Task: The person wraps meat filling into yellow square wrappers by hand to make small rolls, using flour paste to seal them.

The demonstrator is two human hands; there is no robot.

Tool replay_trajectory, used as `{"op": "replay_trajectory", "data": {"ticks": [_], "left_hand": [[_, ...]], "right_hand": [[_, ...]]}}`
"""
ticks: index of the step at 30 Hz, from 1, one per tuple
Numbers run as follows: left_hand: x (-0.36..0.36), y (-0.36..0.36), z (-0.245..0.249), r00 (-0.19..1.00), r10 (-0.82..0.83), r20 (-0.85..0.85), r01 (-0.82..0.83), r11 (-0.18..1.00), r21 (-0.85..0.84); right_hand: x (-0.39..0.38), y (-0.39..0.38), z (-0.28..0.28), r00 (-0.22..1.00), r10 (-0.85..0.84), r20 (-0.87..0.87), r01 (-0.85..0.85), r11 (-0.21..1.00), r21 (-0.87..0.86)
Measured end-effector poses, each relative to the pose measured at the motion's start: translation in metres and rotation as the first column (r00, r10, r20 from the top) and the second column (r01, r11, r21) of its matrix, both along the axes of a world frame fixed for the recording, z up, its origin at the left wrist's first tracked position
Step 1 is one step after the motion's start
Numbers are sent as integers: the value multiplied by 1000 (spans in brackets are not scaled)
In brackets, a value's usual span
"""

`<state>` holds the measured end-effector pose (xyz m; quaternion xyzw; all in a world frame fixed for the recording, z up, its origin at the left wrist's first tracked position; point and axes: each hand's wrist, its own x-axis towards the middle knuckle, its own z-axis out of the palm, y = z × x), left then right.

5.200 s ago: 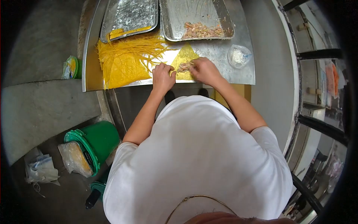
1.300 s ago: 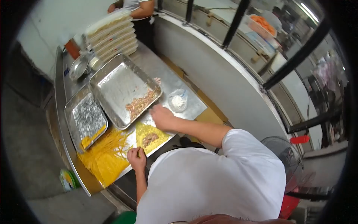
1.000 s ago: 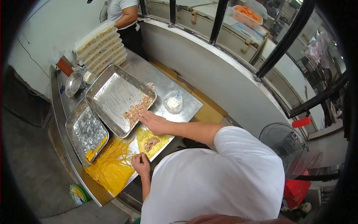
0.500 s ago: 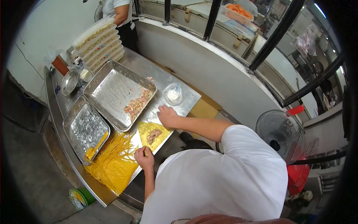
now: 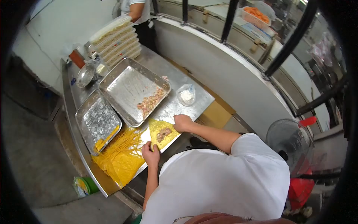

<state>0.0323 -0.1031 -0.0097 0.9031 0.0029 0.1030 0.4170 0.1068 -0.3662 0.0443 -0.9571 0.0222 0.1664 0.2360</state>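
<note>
A yellow wrapper sheet (image 5: pixel 156 127) lies on the metal table near its front edge, with a strip of chopped filling (image 5: pixel 163 134) on it. My left hand (image 5: pixel 150 153) is at the sheet's lower left corner, thumb and finger closed around something I cannot make out. At the sheet's right corner, my right hand (image 5: pixel 182 123) has its fingers curled, and what they hold is hidden. Left of the sheet lies a heap of yellow strips and sheets (image 5: pixel 125 164). Behind it is a large metal tray (image 5: pixel 125 80) with chopped filling in one corner.
A smaller metal tray (image 5: pixel 97 121) holds some yellow pieces. A bag of white powder (image 5: pixel 186 95) sits at the right, and stacked plastic containers (image 5: pixel 117 41) stand at the back. Beyond them is another person (image 5: pixel 137 18). A fan (image 5: pixel 289 143) stands at the right.
The view has shifted, so the table appears farther right. My right hand has come down from the table surface to the sheet's right corner. My left hand stays by the lower left corner.
</note>
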Motion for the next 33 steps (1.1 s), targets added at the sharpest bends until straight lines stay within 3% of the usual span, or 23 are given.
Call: {"op": "replay_trajectory", "data": {"ticks": [1, 2, 5, 7, 9, 11, 12, 14, 18, 21, 23, 26, 28, 33], "left_hand": [[0, -2, 8, 995, 45, -91, -41, 998, 45], [2, 0, 6, 998, 35, -43, -26, 983, 183], [5, -6, 8, 997, 57, -49, -33, 922, 386], [9, -7, 0, 997, 60, -56, -31, 910, 413], [10, -10, -5, 997, 46, -66, -13, 901, 434], [9, -14, -5, 988, 119, -102, -91, 965, 247], [8, -18, 3, 986, 133, -103, -105, 963, 248], [5, -30, 27, 896, 283, -342, -273, 959, 80], [3, -23, 27, 842, 272, -466, -183, 957, 227], [-4, -15, 20, 839, 254, -482, -212, 967, 140], [-7, -12, 16, 839, 247, -484, -220, 969, 112], [-11, -5, -9, 853, 209, -477, -231, 973, 13], [-18, -5, -13, 825, 179, -536, -238, 971, -41], [-20, -17, -3, 860, 229, -456, -342, 922, -183]], "right_hand": [[0, 2, -4, 999, -9, -48, 9, 1000, -5], [1, 4, -11, 999, -39, -3, 39, 999, -5], [7, 5, -19, 992, 121, -24, -121, 993, -8], [9, 8, -29, 987, 156, 28, -157, 987, 31], [5, 8, -26, 961, 176, 213, -203, 973, 113], [5, 8, -17, 964, 139, 227, -175, 973, 148], [6, 8, -11, 982, 116, 151, -135, 982, 128], [7, 8, -12, 992, 103, 69, -109, 989, 103], [16, 5, -34, 995, 100, 2, -99, 985, 140], [14, 2, -47, 992, 108, 71, -124, 954, 273], [12, 1, -41, 999, 47, -27, -33, 921, 389], [7, -2, -59, 998, -5, -68, 25, 953, 301], [8, -9, -64, 981, 59, -186, -3, 957, 290], [-9, -11, -73, 968, -115, -223, 226, 788, 574]]}}
